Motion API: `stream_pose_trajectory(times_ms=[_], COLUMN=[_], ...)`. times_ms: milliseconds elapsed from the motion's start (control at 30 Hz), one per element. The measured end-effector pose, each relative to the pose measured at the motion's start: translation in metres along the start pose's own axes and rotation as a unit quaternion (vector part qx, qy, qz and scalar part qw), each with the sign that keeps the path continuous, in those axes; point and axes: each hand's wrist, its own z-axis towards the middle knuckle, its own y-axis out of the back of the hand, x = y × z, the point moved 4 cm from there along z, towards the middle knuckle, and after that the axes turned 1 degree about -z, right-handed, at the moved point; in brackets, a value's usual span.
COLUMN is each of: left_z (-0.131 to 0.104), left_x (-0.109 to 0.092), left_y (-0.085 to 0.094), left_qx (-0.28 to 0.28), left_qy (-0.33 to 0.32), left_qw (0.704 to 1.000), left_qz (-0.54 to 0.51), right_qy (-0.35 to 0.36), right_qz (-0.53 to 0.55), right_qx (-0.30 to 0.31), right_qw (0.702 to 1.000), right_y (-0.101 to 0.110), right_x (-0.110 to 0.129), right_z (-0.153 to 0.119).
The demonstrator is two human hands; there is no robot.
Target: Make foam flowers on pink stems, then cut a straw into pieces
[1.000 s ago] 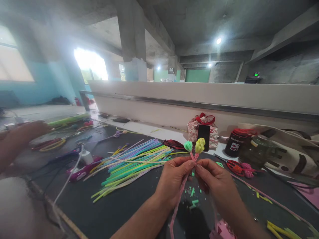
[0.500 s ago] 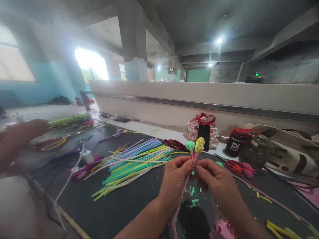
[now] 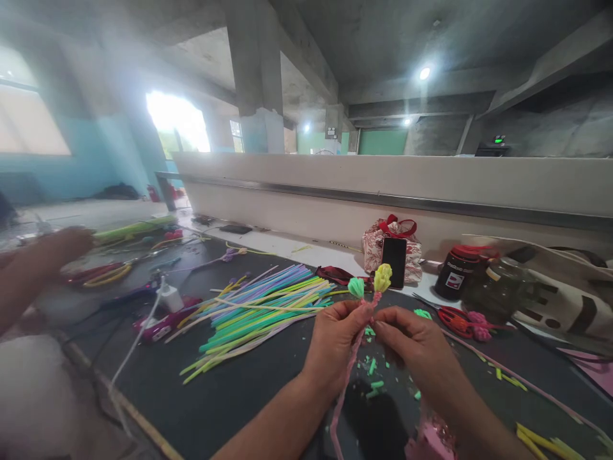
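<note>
Two small pipe-cleaner flowers rise above my fingertips: a mint green bud [image 3: 356, 287] on the left and a yellow bud [image 3: 383, 278] on the right, both on pink fuzzy stems [image 3: 376, 299]. My left hand [image 3: 338, 335] pinches the stems just below the buds, and a long pink pipe cleaner [image 3: 342, 396] trails down from it. Thumb and fingers together, my right hand [image 3: 409, 338] grips the pink stem close beside the left fingertips. Exactly which strand lies in the right pinch is partly hidden. Green clippings [image 3: 376, 385] lie on the dark table below.
Left of my hands lies a pile of coloured pipe cleaners [image 3: 263, 313]. Red-handled scissors [image 3: 453, 319], a dark jar [image 3: 454, 273], a phone [image 3: 394, 262] against a patterned bag [image 3: 371, 246], and a canvas bag [image 3: 569, 300] stand right. Another person's arm [image 3: 52, 262] reaches in at far left.
The green bud has tilted left, away from the yellow one, so the gap between them is wider. Both hands keep their pinch in nearly the same place.
</note>
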Motion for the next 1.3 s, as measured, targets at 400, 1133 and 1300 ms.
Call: stream_pose_trajectory(times_ms=[400,1133,1300], left_z=[0.0,-0.012,-0.017], left_x=[-0.02,-0.036,-0.04], left_y=[-0.001,-0.013,-0.013], left_qx=[0.02,0.084,0.114], left_qy=[-0.078,-0.101,-0.061], left_qw=[0.989,0.975,0.983], left_qz=[0.123,0.18,0.131], right_qy=[-0.02,0.011,0.018], right_qz=[0.116,0.273,0.268], right_qx=[-0.064,-0.025,-0.084], right_qw=[0.991,0.962,0.959], right_y=[0.001,-0.001,-0.005], right_x=[0.004,0.023,0.026], right_z=[-0.001,-0.003,-0.001])
